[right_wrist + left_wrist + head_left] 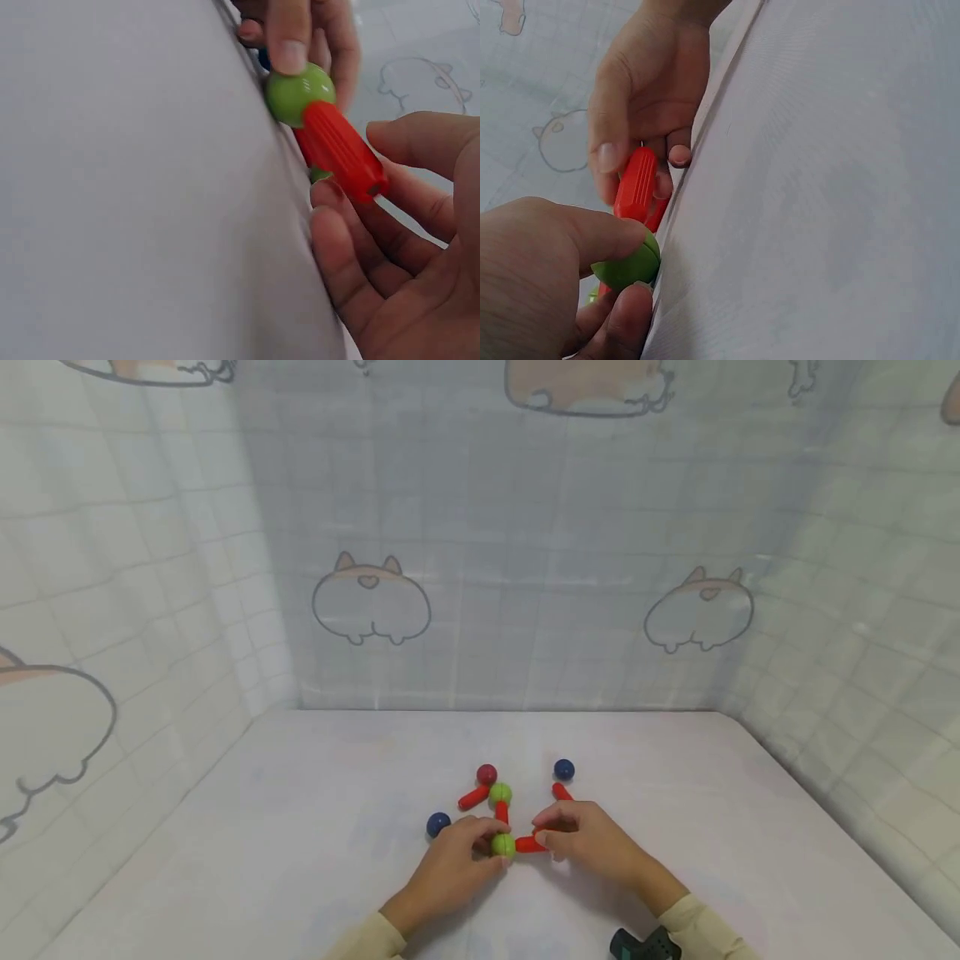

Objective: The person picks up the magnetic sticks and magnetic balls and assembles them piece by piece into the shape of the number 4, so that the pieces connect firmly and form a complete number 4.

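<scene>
My left hand (459, 862) pinches a green ball (503, 845) between thumb and fingers, close over the white table. A ridged red stick (345, 154) joins that ball and points towards my right hand (592, 847). The right thumb and fingers curl loosely round its free end. Another red stick (502, 812) runs from the held ball to a second green ball (500, 793). Beyond, a third red stick (473, 797) lies between that ball and a dark red ball (487, 774).
A blue ball (438, 824) sits left of my left hand, partly behind it. Farther right are another blue ball (564, 769) and a red stick (561, 792) partly hidden by my right hand. Cloth walls (495, 527) with cartoon prints enclose the table (300, 827).
</scene>
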{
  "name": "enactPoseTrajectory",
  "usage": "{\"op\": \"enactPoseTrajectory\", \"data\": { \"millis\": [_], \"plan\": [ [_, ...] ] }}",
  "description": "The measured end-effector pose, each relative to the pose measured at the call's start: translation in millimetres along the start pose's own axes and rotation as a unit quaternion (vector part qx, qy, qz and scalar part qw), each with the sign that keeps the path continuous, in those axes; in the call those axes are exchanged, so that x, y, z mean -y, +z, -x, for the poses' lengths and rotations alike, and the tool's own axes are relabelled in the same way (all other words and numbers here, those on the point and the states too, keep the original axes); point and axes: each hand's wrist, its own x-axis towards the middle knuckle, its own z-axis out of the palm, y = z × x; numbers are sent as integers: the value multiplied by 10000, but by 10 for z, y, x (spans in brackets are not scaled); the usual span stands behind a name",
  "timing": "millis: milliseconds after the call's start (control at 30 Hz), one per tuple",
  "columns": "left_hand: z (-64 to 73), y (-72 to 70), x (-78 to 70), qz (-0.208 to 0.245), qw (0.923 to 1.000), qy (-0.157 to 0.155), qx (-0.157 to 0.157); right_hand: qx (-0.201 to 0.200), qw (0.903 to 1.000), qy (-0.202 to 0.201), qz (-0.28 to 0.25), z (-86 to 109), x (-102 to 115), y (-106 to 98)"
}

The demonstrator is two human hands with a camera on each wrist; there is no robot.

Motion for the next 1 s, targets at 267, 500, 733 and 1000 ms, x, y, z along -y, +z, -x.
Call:
{"op": "enactPoseTrajectory", "data": {
  "millis": [267,500,733,1000],
  "plan": [
    [37,0,44,149,9997,-163,-136,-778,9958,-118,-457,-84,13,-186],
    [5,9,13,127,9999,-55,-39,-1707,9831,502,-432,-181,-166,-447],
    [-33,38,1,60,9999,81,-54,-2137,9709,899,-602,-296,-309,-661],
    [-9,34,1,98,9999,-55,-80,-1968,9738,1006,-539,-502,-384,-621]
  ]
}}
